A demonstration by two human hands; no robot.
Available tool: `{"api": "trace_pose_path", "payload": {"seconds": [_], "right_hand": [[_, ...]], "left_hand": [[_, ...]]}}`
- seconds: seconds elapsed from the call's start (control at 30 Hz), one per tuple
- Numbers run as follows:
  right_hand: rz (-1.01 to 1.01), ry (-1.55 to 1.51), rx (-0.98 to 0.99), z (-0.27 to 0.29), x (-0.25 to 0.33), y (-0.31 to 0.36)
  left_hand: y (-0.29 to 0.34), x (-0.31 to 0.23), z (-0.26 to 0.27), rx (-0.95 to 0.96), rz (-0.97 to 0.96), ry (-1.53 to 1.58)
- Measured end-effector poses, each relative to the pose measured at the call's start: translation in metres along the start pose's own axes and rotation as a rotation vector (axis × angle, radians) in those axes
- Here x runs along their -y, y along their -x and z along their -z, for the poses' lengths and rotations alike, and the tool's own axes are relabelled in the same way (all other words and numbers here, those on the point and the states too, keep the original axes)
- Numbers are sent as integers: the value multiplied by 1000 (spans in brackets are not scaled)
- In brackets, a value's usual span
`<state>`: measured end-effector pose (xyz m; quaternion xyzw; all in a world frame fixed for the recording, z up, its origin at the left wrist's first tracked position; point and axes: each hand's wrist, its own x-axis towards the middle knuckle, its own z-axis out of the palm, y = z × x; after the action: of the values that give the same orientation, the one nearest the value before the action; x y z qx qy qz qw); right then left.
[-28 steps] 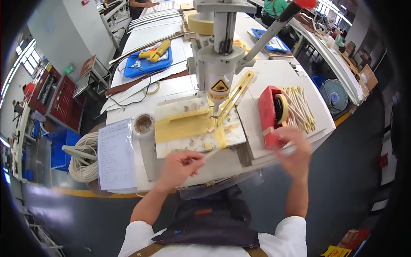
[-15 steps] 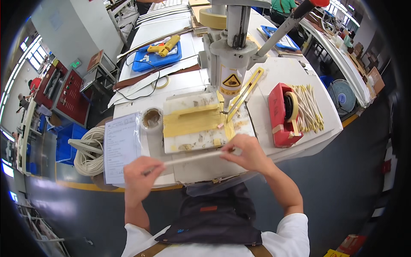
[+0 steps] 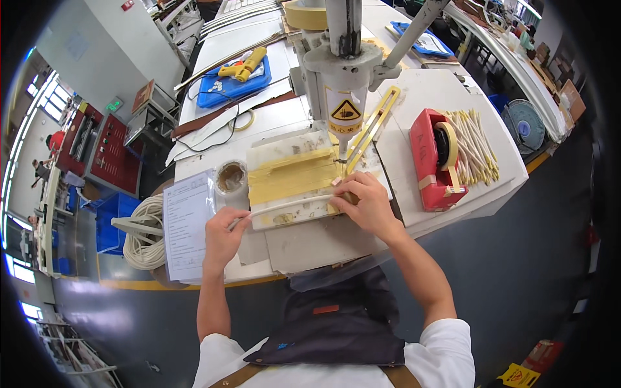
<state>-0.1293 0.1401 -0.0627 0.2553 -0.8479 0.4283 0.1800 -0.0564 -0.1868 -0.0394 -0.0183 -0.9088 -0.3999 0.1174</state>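
Observation:
A short length of white cord (image 3: pixel 291 204) is stretched between my two hands, bowing slightly upward. My left hand (image 3: pixel 224 238) pinches its left end beside the near-left corner of a white block (image 3: pixel 284 220) partly covered in yellow tape (image 3: pixel 284 186). At the block's right side, my right hand (image 3: pixel 366 202) grips the other end; the fingers hide that tip. Just beyond the right hand, the thin tip of a hand press (image 3: pixel 343 77) points down at the block. A small pinkish piece (image 3: pixel 336 182) lies by the right fingertips.
Right of the block stand a red tape dispenser (image 3: pixel 430 168) and a bundle of white cords with yellow ends (image 3: pixel 473 149). To the left are a tape roll (image 3: pixel 231 177), a paper sheet (image 3: pixel 189 220) and a cord coil (image 3: pixel 145 239). A yellow glue gun (image 3: pixel 246 64) rests in a blue tray (image 3: pixel 220 97).
Both hands have moved away from my body with the cord, from over the table's near edge to over the block. The press and other tools appear shifted with the head's movement.

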Motion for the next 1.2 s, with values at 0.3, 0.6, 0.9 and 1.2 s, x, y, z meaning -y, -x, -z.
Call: {"api": "trace_pose_path", "payload": {"seconds": [0.3,0.6,0.9,1.2], "right_hand": [[6,-7,5,1,2,1],[68,8,7,29,17,6],[-572,241,-198,206,5,15],[-1082,-421,22,225,-3,10]], "left_hand": [[-1,4,3,6,-221,-217],[-1,7,-8,-117,-289,-346],[67,-24,-24,284,478,730],[84,-96,-75,684,580,935]]}}
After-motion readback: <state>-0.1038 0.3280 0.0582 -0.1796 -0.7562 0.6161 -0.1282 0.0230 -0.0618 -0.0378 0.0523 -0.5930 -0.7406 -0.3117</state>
